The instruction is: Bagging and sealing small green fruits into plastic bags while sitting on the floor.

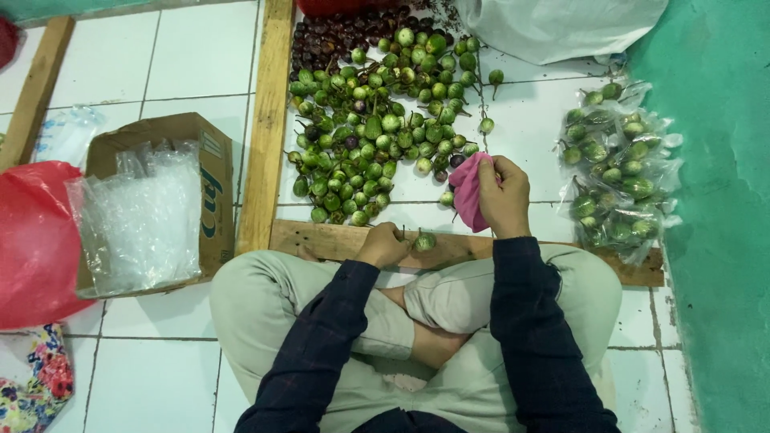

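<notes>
My left hand [383,244] rests on a wooden plank [321,238] in front of my crossed legs and holds a small round green eggplant [424,240] by its stem. My right hand [505,196] is raised a little farther out and grips a pink cloth [469,191]. Beyond both hands lies a large pile of small green eggplants [377,128] on the white tiled floor, with a few loose ones near the cloth.
Clear bags filled with green eggplants [618,172] lie at the right by a green wall [714,200]. A cardboard box with clear plastic bags [144,212] stands at the left, beside a red bag [36,240]. Dark round fruits [337,36] and a white sack [561,24] lie at the back.
</notes>
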